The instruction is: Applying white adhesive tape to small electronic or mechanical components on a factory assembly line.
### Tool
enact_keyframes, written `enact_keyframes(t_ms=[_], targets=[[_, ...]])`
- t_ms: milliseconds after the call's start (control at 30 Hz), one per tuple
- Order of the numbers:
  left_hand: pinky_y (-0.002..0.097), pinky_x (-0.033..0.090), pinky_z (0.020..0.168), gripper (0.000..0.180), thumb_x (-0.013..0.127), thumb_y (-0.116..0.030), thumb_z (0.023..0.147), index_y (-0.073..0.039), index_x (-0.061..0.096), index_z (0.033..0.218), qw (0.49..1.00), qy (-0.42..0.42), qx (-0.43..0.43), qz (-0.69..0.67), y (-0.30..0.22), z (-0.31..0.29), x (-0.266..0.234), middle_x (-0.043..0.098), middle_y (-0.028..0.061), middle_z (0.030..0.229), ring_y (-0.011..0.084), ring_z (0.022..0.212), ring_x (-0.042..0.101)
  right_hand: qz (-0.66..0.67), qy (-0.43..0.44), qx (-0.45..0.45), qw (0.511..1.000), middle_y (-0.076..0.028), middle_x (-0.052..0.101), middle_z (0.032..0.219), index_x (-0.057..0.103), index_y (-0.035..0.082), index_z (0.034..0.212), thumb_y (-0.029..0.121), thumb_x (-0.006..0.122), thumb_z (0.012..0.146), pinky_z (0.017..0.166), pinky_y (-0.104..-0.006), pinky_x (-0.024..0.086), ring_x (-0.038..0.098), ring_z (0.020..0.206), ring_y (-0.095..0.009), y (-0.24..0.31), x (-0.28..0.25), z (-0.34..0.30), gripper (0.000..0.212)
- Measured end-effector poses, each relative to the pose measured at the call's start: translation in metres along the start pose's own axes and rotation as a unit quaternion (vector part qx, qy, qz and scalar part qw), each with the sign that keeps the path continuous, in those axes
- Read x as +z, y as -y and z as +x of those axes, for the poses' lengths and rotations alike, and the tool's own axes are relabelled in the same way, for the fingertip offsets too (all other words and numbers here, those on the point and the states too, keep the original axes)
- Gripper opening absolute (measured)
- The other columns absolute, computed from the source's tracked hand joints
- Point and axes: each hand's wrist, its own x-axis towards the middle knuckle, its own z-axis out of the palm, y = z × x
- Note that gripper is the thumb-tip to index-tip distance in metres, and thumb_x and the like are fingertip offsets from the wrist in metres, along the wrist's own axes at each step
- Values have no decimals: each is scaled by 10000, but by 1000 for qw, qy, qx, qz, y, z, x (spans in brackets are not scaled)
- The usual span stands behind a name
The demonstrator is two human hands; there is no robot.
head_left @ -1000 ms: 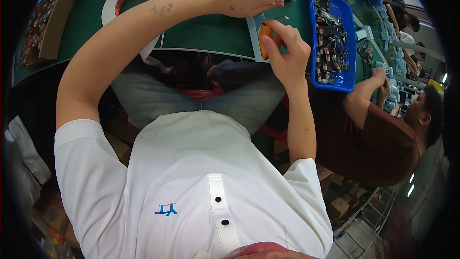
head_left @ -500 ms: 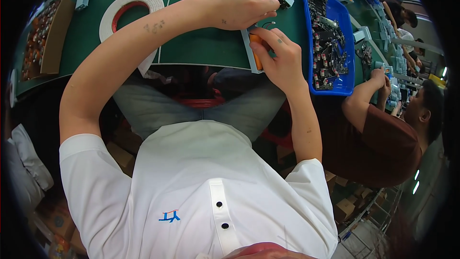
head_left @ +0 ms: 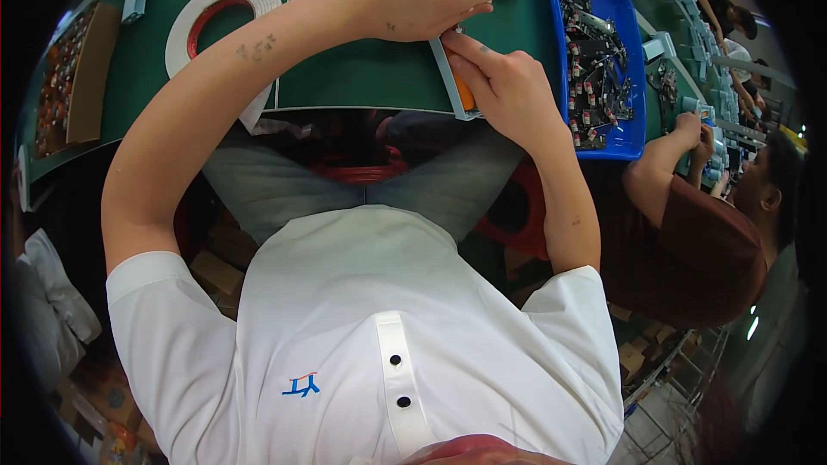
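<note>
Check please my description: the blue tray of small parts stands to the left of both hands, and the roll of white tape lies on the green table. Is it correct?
Not fully: the blue tray of small parts stands to the right of both hands, as the head view shows. The roll of white tape does lie on the green table.

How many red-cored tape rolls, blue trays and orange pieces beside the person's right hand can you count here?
Red-cored tape rolls: 1
Blue trays: 2, one cut off at the picture's top
Orange pieces beside the right hand: 1, partly hidden
Total: 4
</note>
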Motion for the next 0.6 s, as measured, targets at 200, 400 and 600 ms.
enact_keyframes(t_ms=[200, 400, 600], targets=[[358, 505, 714, 132, 620, -134, 902, -56, 528, 848, 1000, 21, 4, 0, 2, -2, -1, 616, 103, 828, 279, 774, 599, 30, 31, -3, 999, -134, 678, 720, 715, 62, 1196, 100, 593, 958, 509, -331, 422, 531, 485, -260, -3, -5, 4, 270], [324, 546, 733, 120, 673, -101, 873, -75, 556, 884, 998, -1, 48, 46, 13, -6, 11, 671, 61, 891, 218, 809, 635, 30, 37, -2, 999, -139, 653, 690, 710, 66, 1210, 93, 603, 954, 509, -333, 422, 528, 485, -259, -3, -7, -2, 279], [340, 489, 679, 150, 642, -88, 919, -62, 497, 947, 998, -18, 26, 46, -2, -7, 17, 574, 68, 896, 251, 778, 575, -7, 1, 0, 1000, -108, 646, 682, 704, 59, 1211, 87, 628, 935, 510, -304, 399, 501, 499, -203, -6, -1, -12, 287]])
